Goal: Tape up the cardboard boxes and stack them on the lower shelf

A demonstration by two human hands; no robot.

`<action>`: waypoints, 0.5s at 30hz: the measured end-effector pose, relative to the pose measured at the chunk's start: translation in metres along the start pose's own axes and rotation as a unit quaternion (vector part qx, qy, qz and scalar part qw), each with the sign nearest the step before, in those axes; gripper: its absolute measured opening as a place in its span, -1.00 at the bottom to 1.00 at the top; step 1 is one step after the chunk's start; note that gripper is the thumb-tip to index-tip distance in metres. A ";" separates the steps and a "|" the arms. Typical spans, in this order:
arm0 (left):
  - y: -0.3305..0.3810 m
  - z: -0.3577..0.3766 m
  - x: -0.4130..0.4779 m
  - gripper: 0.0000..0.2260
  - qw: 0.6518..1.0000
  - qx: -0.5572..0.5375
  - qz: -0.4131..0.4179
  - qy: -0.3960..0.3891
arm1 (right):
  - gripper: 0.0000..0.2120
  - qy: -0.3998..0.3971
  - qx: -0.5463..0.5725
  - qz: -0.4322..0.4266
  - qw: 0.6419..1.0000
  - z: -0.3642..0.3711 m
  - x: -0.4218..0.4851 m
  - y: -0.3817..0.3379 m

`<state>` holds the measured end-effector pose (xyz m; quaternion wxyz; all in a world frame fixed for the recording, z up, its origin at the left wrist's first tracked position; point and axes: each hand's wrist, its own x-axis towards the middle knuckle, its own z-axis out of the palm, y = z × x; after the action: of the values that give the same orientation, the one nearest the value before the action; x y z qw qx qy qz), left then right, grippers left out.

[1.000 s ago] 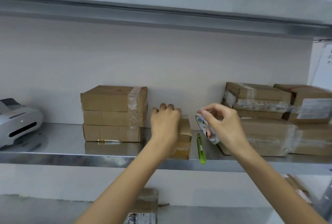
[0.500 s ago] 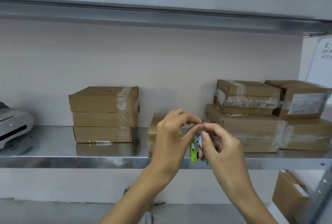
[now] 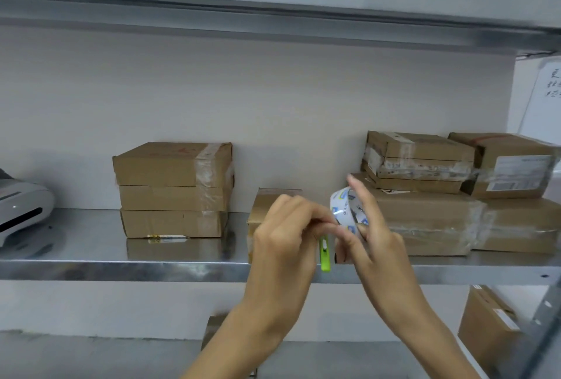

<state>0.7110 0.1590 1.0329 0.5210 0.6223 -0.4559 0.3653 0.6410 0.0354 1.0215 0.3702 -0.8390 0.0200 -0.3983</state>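
Both hands have met at the tape roll (image 3: pixel 344 211), which is raised higher than half a second ago.
Left hand (image 3: pixel 288 229) pinches the roll's rim and right hand (image 3: pixel 375 245) grips it, forefinger straight. The roll stands on edge, hub roughly crosswise. The small box (image 3: pixel 268 205) waits on the shelf (image 3: pixel 91 245) behind, narrow end forward, long axis seemingly toward the wall. Peel the end slowly, keeping the roll steady.

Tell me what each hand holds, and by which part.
Both hold the tape roll. The right hand grips its lower rim between thumb and fingers; the left hand pinches its left edge, seemingly at the tape's loose end.
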 end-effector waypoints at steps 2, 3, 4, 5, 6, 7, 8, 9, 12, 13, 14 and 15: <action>-0.004 -0.005 0.002 -0.87 0.984 -0.087 -0.156 -0.004 | -0.42 0.001 -0.021 -0.022 1.000 0.004 0.001 0.000; -0.007 -0.008 0.003 -0.86 0.961 -0.138 -0.238 -0.019 | -0.45 0.002 -0.027 -0.029 0.999 0.006 0.001 0.000; -0.010 -0.011 0.006 -0.87 0.935 -0.183 -0.303 -0.039 | -0.50 0.002 -0.033 -0.035 0.999 0.007 0.000 0.000; -0.013 -0.014 0.008 -0.89 0.906 -0.223 -0.356 -0.059 | -0.58 0.003 -0.047 -0.045 0.998 0.008 -0.001 0.000; -0.016 -0.016 0.010 -0.90 0.872 -0.266 -0.403 -0.076 | -0.66 0.004 -0.068 -0.060 0.996 0.009 -0.001 0.000; -0.017 -0.018 0.011 -0.90 0.839 -0.306 -0.442 -0.088 | -0.70 0.006 -0.091 -0.078 0.993 0.009 -0.001 -0.001; -0.019 -0.020 0.012 -0.89 0.811 -0.335 -0.470 -0.095 | -0.73 0.007 -0.111 -0.095 0.989 0.010 -0.001 -0.001; -0.020 -0.022 0.013 -0.88 0.790 -0.356 -0.489 -0.097 | -0.75 0.009 -0.131 -0.113 0.985 0.011 -0.001 -0.002; -0.022 -0.023 0.015 -0.84 0.754 -0.398 -0.515 -0.093 | -0.76 0.030 -0.208 -0.168 0.963 0.012 0.002 -0.004; -0.022 -0.024 0.015 -0.84 0.755 -0.395 -0.514 -0.099 | -0.71 0.032 -0.218 -0.176 0.959 0.012 0.002 -0.004; -0.021 -0.024 0.015 -0.86 0.766 -0.380 -0.507 -0.111 | -0.69 0.030 -0.222 -0.181 0.958 0.012 0.003 -0.004; -0.021 -0.023 0.015 -0.87 0.785 -0.356 -0.492 -0.124 | -0.69 0.026 -0.223 -0.185 0.957 0.012 0.003 -0.005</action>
<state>0.7361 0.1800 1.0446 0.7533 0.5728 -0.2468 -0.2087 0.6498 0.0447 1.0217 0.0933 -0.8786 -0.0374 -0.4668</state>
